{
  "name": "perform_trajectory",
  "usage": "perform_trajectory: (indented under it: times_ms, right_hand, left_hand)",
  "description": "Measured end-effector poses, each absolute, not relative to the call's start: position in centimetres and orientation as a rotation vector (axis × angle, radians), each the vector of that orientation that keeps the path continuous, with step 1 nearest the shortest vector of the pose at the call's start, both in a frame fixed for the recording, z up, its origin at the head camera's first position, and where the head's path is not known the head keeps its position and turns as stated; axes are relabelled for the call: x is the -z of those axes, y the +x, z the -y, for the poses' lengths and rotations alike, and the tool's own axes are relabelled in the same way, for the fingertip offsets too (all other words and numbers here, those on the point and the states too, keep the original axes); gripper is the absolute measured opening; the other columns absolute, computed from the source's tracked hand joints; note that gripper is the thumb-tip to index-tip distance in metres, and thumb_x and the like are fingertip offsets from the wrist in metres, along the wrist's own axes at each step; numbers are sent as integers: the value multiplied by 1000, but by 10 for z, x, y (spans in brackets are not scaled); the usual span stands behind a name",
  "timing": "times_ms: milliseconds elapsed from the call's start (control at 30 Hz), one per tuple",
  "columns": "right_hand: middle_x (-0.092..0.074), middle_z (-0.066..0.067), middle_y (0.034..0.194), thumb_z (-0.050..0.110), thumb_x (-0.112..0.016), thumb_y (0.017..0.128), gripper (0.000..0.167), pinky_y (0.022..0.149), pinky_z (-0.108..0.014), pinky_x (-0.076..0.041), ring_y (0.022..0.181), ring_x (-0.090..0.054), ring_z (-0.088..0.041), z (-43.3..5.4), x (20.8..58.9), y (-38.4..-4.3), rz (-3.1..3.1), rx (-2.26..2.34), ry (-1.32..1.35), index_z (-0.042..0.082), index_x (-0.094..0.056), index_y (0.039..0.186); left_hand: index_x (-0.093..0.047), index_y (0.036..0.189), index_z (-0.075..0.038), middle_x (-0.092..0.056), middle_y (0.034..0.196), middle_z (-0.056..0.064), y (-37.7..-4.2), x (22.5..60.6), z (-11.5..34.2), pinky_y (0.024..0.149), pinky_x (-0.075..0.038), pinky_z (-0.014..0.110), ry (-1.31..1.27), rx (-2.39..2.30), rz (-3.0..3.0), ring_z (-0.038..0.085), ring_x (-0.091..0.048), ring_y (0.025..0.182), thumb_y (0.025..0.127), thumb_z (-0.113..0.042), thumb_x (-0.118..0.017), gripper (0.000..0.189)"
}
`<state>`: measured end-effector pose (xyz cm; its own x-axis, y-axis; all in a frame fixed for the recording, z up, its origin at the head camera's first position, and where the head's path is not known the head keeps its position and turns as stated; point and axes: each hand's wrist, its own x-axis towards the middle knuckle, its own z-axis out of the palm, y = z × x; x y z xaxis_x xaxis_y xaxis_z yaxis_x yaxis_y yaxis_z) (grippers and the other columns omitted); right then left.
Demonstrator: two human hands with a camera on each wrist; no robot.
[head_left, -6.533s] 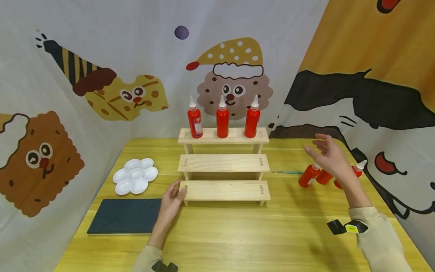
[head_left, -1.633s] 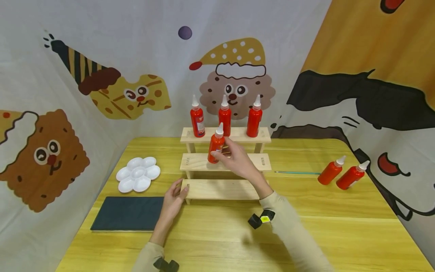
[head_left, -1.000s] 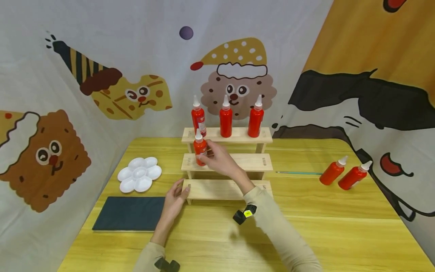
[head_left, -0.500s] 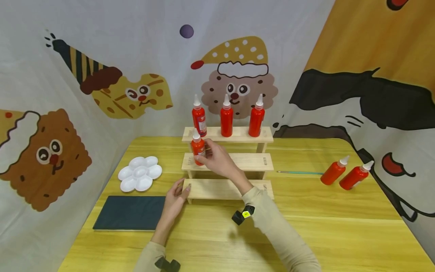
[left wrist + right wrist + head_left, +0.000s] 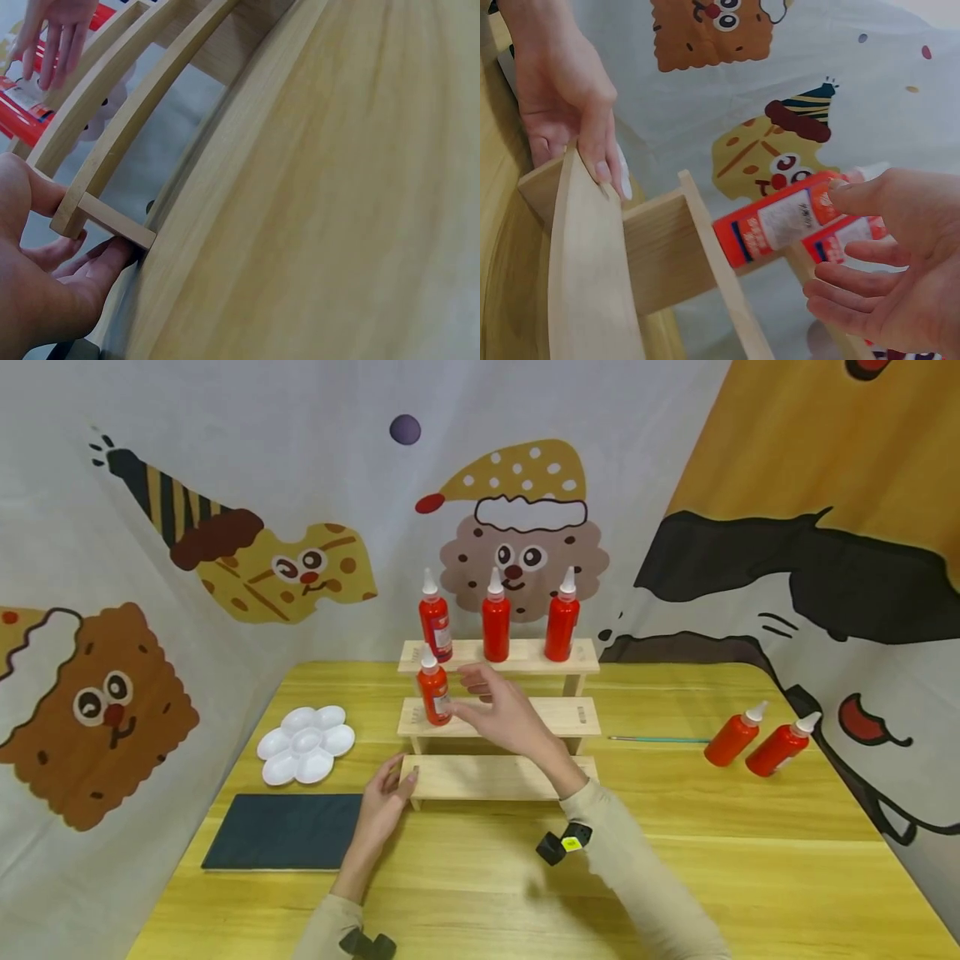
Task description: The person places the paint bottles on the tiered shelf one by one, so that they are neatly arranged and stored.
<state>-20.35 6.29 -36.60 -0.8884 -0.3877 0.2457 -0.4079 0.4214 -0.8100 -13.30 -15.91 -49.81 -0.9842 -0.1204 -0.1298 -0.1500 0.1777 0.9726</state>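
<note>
A three-tier wooden stand [image 5: 495,777] stands mid-table. My left hand [image 5: 384,806] holds the left end of its lowest step, thumb on the board and fingers by the leg, as the left wrist view shows. A red paint bottle [image 5: 434,697] with a white nozzle cap stands upright at the left end of the middle step. Just right of it is my right hand [image 5: 506,714], fingers spread and relaxed; in the right wrist view its thumb is right at the bottle's [image 5: 776,221] upper part. Three similar bottles [image 5: 496,628] line the top step.
Two more red bottles [image 5: 732,739] stand on the right of the table, with a thin teal paintbrush [image 5: 660,740] lying left of them. On the left are a white flower-shaped palette [image 5: 306,743] and a dark rectangular board [image 5: 281,832]. A printed cloth hangs behind.
My right hand brought one bottle from the right-hand group to the middle step, slid it to the left end, then let go and drew slightly right. My left hand stayed on the stand.
</note>
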Motion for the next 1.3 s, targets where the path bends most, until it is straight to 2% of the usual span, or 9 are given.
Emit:
perform_trajectory:
  times_ms: [100,333,467,700,1000,1100,1200,1233,1300]
  right_hand:
    - [-62,-15,136,25,-74,95,52,108,-48,-48,126,-61,-35,-74,362,-199,2632,-1489,730,6,-53,139]
    - [-63,-13,135,24,-73,95,52,107,-46,-49,124,-62,-30,-105,353,-187,2617,-1442,672,5,-53,140]
    - [-64,-15,131,19,-74,94,51,107,-46,-49,122,-63,-31,-123,349,-182,2581,-1421,633,2,-54,138]
    - [-64,-15,130,15,-73,95,49,107,-48,-48,122,-61,-30,-153,340,-173,2531,-1450,565,4,-53,138]
    - [-62,-21,132,11,-70,96,44,106,-51,-47,122,-60,-37,-198,337,-160,2429,-1362,433,-2,-52,135]
    - [-62,-21,132,10,-69,97,44,108,-32,-47,123,-59,-36,-212,335,-155,2412,-1309,378,-1,-52,135]
    - [-61,-17,134,15,-68,98,44,106,-20,-45,126,-58,-33,-225,332,-150,2419,-1244,302,1,-52,136]
    - [-61,-17,135,17,-68,98,45,105,-16,-43,127,-57,-33,-230,331,-148,2424,-1229,274,1,-52,137]
    - [-59,-17,137,19,-67,99,46,109,-21,-43,129,-55,-35,-237,330,-145,2421,-1201,230,1,-51,138]
  left_hand:
    - [-39,154,-3,-55,142,30,-133,499,159,96,-51,35,-283,-1977,-2396,40,-58,128,103,-19,-60,57]
    - [-42,153,-6,-57,141,29,-134,500,158,101,-51,41,-301,-1962,-2411,40,-58,129,103,-19,-61,55]
    - [-42,153,-7,-56,143,28,-132,498,158,100,-50,38,-311,-1965,-2394,40,-58,129,103,-19,-61,56]
    - [-39,154,-4,-53,145,30,-130,497,159,100,-50,37,-293,-1977,-2379,42,-55,131,103,-19,-60,57]
    - [-42,153,-7,-55,144,28,-133,500,157,102,-49,40,-299,-1971,-2377,41,-56,130,102,-18,-61,56]
    - [-41,154,-6,-54,144,29,-133,500,158,100,-50,37,-287,-1977,-2379,41,-56,130,103,-17,-60,56]
    - [-41,153,-5,-54,144,29,-133,500,158,98,-50,35,-283,-1978,-2388,41,-56,130,103,-17,-60,55]
    - [-41,153,-4,-54,144,30,-132,500,158,97,-50,34,-282,-1980,-2388,41,-56,130,103,-17,-60,55]
    - [-42,153,-5,-55,144,29,-132,500,158,96,-51,33,-286,-1979,-2388,40,-57,130,103,-17,-61,55]
